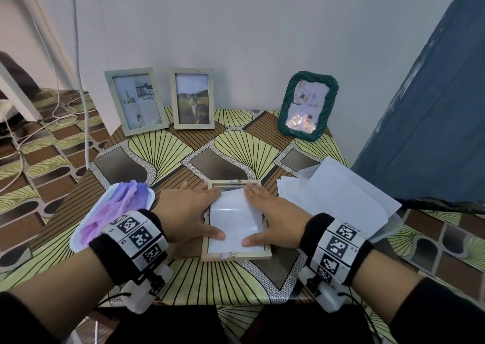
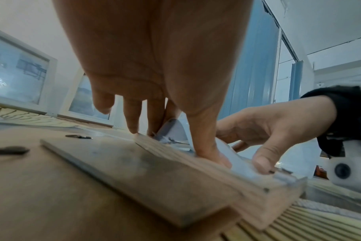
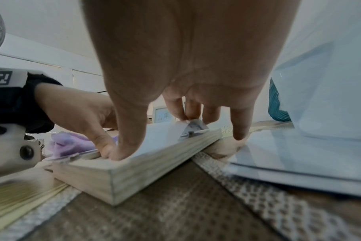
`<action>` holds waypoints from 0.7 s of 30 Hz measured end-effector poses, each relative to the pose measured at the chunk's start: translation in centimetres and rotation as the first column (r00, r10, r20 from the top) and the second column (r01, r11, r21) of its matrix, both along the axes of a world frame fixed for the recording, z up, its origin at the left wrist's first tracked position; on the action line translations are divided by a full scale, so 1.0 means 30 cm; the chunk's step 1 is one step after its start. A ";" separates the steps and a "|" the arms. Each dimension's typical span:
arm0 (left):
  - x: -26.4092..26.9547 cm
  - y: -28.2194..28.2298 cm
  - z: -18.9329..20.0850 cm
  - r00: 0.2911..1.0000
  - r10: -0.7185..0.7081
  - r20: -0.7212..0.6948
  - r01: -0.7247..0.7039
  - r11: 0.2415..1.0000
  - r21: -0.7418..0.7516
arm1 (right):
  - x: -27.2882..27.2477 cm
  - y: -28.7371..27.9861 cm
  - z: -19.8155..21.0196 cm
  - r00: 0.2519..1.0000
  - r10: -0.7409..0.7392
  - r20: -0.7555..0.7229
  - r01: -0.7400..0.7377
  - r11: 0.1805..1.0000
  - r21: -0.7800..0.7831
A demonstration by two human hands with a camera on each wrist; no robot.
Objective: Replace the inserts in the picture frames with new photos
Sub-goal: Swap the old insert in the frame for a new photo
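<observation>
The fingers [image 1: 207,189] of the left hand [image 1: 183,210] lie nearly straight and spread, pressing down on the left rail of the wooden frame [image 1: 236,255] that lies face-down at the near middle of the worktop [image 1: 183,157], while its thumb rests on the near-left corner of the white sheet [image 1: 236,223] set in the frame's back. The right hand [image 1: 273,212] mirrors it — fingers flat along the right rail and thumb pressed on the sheet's near-right corner. In the wrist views the far end of the sheet curls upward off the frame, near a small metal tab at the far rail; neither hand is curled round anything.

From the left: a white tray [image 1: 78,238] holding a crumpled purple cloth [image 1: 112,207] sits just beside the left wrist. At the back of the worktop, against the wall, a pale frame [image 1: 135,101] with an interior photo stands next to a second pale frame [image 1: 193,98] showing a cat in a field. Further right stands a green woven frame [image 1: 284,123] with glare on its glass. At the right edge a stack of white papers [image 1: 341,199] lies just beside the face-down frame, with a clear plastic sleeve partly over them — the little finger of the right hand rests near their edge.
</observation>
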State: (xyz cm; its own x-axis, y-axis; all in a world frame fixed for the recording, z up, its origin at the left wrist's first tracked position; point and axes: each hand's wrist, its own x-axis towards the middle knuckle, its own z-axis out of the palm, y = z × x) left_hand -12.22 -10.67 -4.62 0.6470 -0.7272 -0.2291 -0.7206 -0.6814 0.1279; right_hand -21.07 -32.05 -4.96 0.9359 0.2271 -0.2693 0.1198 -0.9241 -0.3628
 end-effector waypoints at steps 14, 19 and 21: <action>-0.017 0.021 -0.017 0.996 0.090 0.012 -0.083 0.961 -0.264 | -0.051 -0.017 0.012 0.996 -0.087 0.016 0.084 0.987 0.137; -0.027 0.012 -0.003 0.992 0.129 0.010 -0.119 0.943 -0.310 | -0.063 -0.021 0.035 0.992 -0.124 0.039 0.114 0.975 0.190; -0.033 0.008 -0.001 0.990 0.141 0.013 -0.129 0.940 -0.317 | -0.073 -0.029 0.072 0.977 -0.171 0.128 0.137 0.962 0.237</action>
State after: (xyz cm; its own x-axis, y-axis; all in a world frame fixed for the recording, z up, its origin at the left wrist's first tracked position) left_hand -13.20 -10.43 -4.65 0.7476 -0.6638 0.0213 -0.6325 -0.7018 0.3277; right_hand -23.24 -32.93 -2.81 0.9896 0.1159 -0.0857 0.0495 -0.8316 -0.5532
